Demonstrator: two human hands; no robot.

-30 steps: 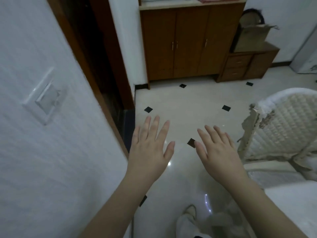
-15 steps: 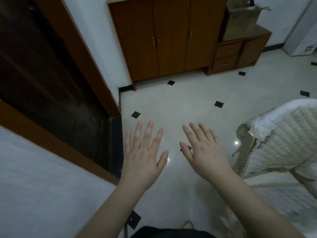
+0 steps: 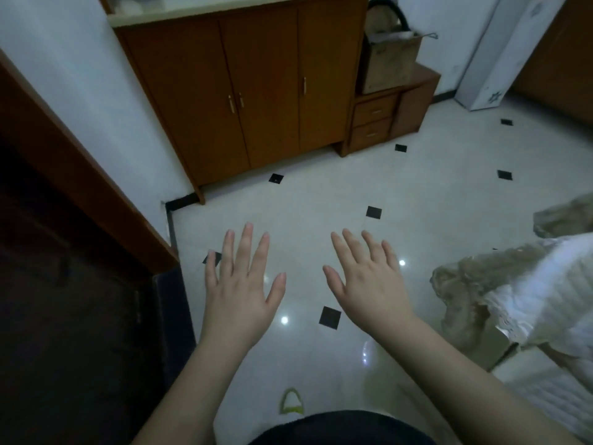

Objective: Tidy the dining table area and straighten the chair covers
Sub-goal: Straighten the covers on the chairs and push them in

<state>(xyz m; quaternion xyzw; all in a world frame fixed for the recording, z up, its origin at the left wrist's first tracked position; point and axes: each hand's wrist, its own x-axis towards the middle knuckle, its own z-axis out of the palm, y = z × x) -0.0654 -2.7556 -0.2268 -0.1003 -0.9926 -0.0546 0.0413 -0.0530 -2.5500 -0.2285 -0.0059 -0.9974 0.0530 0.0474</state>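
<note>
Chair cover (image 3: 542, 293) sitting at the right edge, white quilted stuff with a rumpled beige frill, bunched and hanging crooked over the chair. Only partly in shot, no dining table visible anywhere. Left hand (image 3: 239, 303) and right hand (image 3: 369, 284) both hovering palm-down over the floor (image 3: 321, 194), fingers spread wide and straight, gripping nothing, touching nothing. Right one nearer the cover but not on it.

Probably just the approach to the chair at this point. Best bet: turn right, grab the cover by its top corners with both hands, lift a bit, then pull down evenly so the frill hangs level. Tugging one side only would likely skew it worse.

Further out: brown cabinet (image 3: 244, 101) against the wall, doors closed, contents hidden. Small drawer unit (image 3: 382, 120) beside it, drawers closed too. Open cardboard box (image 3: 390, 62) on top, something pale poking out, too blurry to call.
</note>
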